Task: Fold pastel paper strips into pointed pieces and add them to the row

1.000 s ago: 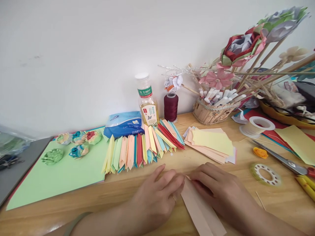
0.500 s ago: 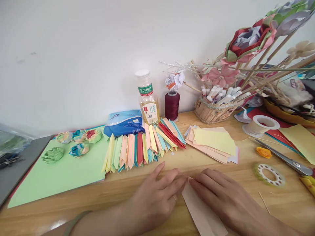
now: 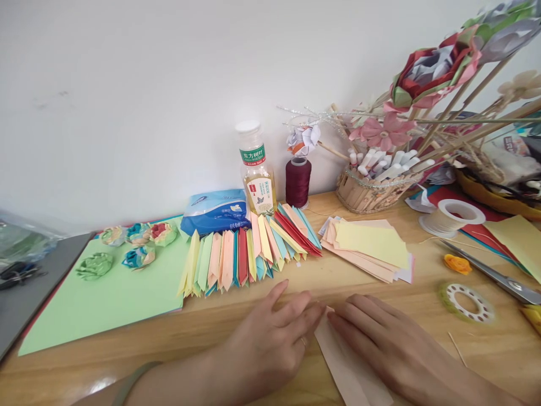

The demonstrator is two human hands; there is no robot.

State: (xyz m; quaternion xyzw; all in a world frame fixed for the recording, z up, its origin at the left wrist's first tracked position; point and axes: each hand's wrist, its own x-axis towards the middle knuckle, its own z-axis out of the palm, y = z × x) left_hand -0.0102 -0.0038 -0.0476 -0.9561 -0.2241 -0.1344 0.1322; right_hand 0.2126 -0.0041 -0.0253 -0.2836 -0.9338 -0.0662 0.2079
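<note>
A strip of pale pink paper (image 3: 344, 361) with a lengthwise fold lies on the wooden table at the bottom centre. My right hand (image 3: 393, 344) rests flat over its right side, fingers together and fingertips pressing near its top end. From the left, my left hand (image 3: 274, 338) touches the same top end with its fingertips, the fingers bent and partly spread; whether they pinch the paper is hard to see. Beyond my hands stands a row of folded coloured paper pieces (image 3: 228, 259). A fan of pink and yellow paper slips (image 3: 372, 242) lies to their right.
Paper flowers (image 3: 95, 266) sit on green sheets (image 3: 127, 304) at left. Behind are a tissue pack (image 3: 215, 208), a bottle (image 3: 257, 180), maroon thread (image 3: 298, 183) and a basket (image 3: 367, 194). Scissors (image 3: 499, 276), a tape ring (image 3: 467, 303) and a white spool (image 3: 452, 217) lie right.
The view has shifted slightly, so that everything on the table appears a little further right. My hands hold nearly the same pose on the pink paper.
</note>
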